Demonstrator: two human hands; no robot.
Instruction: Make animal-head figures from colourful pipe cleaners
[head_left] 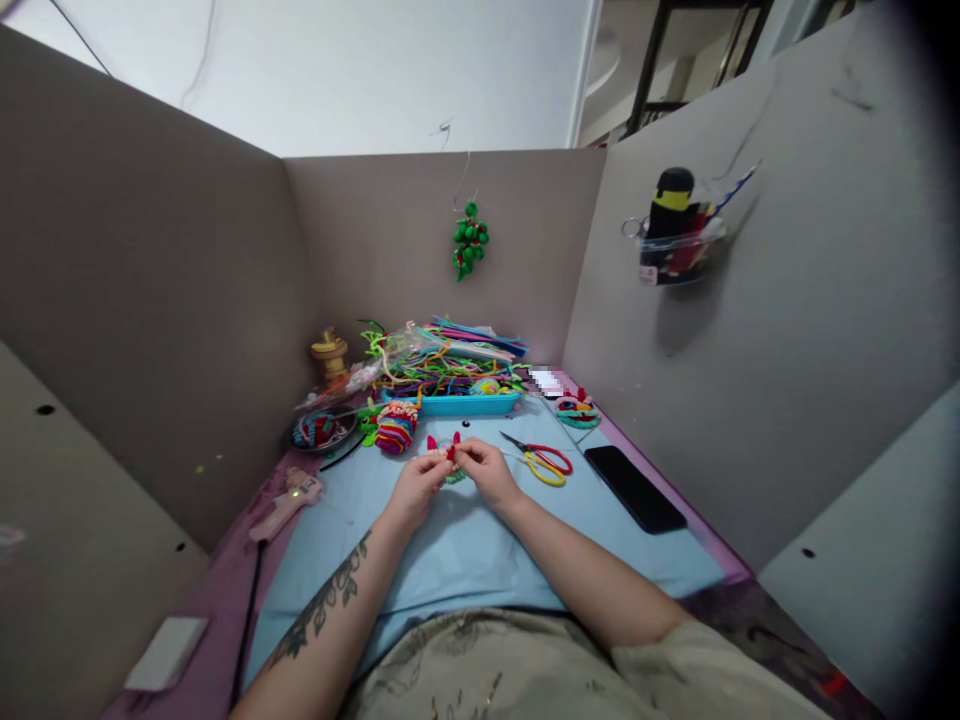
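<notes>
Over the middle of the blue sheet, my left hand [420, 483] and my right hand [486, 472] meet with fingertips pinched. Between them is a small red pipe cleaner piece [451, 453], gripped from both sides. Just behind the fingers a fuzzy pipe cleaner figure [454, 478] shows in part, mint green below with pink-red tips on top; my hands hide most of it. Whether it is held or lies on the sheet I cannot tell. Scissors [546, 466] with red and yellow handles lie partly spread to the right of my right hand.
A blue tray [457, 404] heaped with coloured pipe cleaners stands at the back, a striped pipe cleaner bundle [396, 428] before it. Left lie a pink glue gun [289, 503] and a dark bowl [324, 430]. A black phone [635, 488] lies right. Grey panels [442, 250] enclose the table.
</notes>
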